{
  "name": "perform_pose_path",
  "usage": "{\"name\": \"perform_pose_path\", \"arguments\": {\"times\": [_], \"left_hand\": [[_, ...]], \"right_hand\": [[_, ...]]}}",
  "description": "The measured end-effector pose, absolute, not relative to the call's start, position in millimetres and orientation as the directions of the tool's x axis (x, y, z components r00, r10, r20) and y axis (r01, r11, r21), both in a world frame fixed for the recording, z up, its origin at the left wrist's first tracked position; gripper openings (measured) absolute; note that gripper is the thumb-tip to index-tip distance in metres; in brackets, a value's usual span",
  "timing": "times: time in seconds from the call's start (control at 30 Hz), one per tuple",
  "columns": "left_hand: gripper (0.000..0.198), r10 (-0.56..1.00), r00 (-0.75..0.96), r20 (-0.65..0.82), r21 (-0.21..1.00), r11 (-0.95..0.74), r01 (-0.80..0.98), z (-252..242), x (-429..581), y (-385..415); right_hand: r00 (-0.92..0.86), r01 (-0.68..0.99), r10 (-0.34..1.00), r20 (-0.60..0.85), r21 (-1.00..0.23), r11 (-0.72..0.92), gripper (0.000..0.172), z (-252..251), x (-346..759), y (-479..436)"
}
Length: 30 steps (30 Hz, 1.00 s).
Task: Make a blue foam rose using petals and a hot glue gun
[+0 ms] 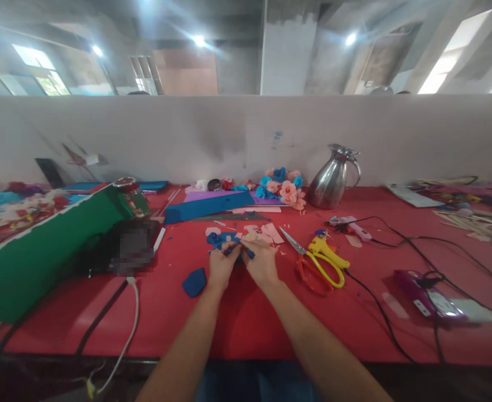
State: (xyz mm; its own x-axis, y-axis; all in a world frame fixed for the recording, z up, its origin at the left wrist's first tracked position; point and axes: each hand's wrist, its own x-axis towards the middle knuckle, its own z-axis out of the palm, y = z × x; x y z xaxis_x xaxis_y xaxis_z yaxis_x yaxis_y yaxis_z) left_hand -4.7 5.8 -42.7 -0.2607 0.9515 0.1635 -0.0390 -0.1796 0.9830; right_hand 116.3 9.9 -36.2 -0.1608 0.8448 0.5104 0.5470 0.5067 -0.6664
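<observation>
My left hand point(221, 268) and right hand point(263, 261) meet over the middle of the red-covered bench point(250, 335), fingertips pinched together on a small, dark-blue, thin piece point(251, 254), its shape mostly hidden by my fingers; it sits between the bench's front and back edges; beside my left wrist, towards the front edge, lies a flat, dark-blue, many-sided piece point(194, 282); crumpled blue scraps point(218, 239) and flat pale-pink scraps point(273, 232) lie just beyond my fingers; to my right rest metal scissors with red and yellow handles point(295, 242), against a yellow plastic glue gun point(328, 252); near the back edge stand a shiny steel jug point(329, 181) and a pink-and-blue flower bunch point(285, 188).
</observation>
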Motion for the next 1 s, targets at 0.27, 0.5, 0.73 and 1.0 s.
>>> {"name": "perform_pose_path", "arguments": {"times": [0.27,0.5,0.73,1.0], "left_hand": [[0.014,0.955,-0.281,0.097,0.987,-0.129,-0.099,-42.6,-3.3,5.7],[0.02,0.952,-0.285,0.114,0.983,-0.15,-0.109,-38.5,-2.0,3.2],[0.019,0.935,-0.326,0.143,0.985,-0.168,-0.05,-42.5,-3.8,6.4],[0.015,0.944,-0.283,0.169,0.981,-0.188,-0.042,-38.9,-4.4,3.4]], "right_hand": [[-0.146,0.562,0.852,0.503,-0.666,0.49,0.032,-33.0,119.3,10.7],[-0.146,0.572,0.84,0.523,-0.648,0.503,0.033,-31.8,120.5,9.6],[-0.157,0.583,0.834,0.528,-0.632,0.51,0.03,-33.8,120.3,10.5],[-0.108,0.456,0.879,0.464,-0.763,0.458,0.022,-28.0,118.6,8.2]]}}
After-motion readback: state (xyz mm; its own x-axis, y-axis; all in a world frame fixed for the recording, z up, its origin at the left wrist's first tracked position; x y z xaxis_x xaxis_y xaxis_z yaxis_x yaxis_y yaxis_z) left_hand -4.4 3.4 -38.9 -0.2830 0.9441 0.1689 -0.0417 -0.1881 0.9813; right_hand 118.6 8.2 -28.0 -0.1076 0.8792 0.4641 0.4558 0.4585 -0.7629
